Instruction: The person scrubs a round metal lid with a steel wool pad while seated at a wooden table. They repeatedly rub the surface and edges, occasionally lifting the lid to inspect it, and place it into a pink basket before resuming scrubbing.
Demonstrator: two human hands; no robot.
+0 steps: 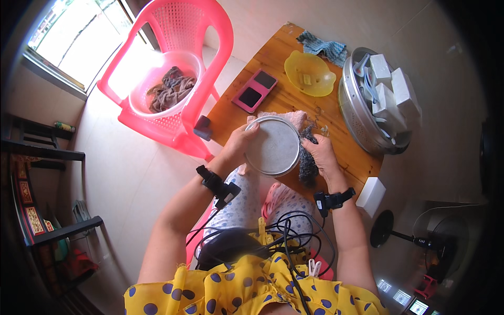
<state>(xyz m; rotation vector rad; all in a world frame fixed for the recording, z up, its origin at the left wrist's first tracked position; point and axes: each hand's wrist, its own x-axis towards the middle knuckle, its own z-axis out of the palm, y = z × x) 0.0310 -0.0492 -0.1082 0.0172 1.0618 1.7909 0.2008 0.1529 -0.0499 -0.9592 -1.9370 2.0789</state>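
In front of me, my left hand (239, 146) grips the left rim of a round, shallow metal lid or pan (273, 146), thumb on top. Its flat, pale grey face is turned up towards me. My right hand (325, 155) holds a dark grey fuzzy cloth (308, 167) against the right edge of that metal piece. A pink cloth (291, 117) lies partly hidden behind it on the wooden table (275, 55). Both wrists wear black strapped devices, with cables gathered over my lap.
A yellow plastic dish (309, 75), a pink case (255, 91) and a blue cloth (323, 48) lie on the table. At right, a large metal colander (348, 114) holds white boxes and spoons. A pink chair (220, 35) at left carries a basin (138, 100) of rags.
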